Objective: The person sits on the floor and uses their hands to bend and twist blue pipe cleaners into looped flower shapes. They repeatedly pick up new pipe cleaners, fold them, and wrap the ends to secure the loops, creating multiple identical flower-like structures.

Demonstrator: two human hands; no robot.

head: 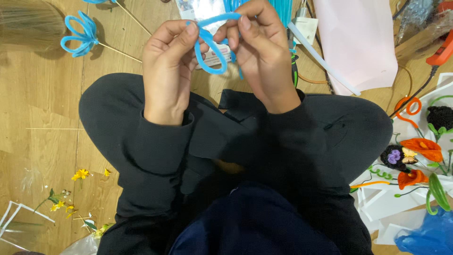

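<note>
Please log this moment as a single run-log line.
left hand: pinching blue pipe cleaner | right hand: pinching same loop | finished blue flower: on floor, untouched

The blue pipe cleaner (210, 45) is a thin, fuzzy, bright-blue strand bent into loops, one arching across the top and one hanging below as a rounded loop. It is held up in the air above the lap, over the wooden floor, pinched at both sides between fingertips. Its lower loop lies in front of a small printed packet.
</note>
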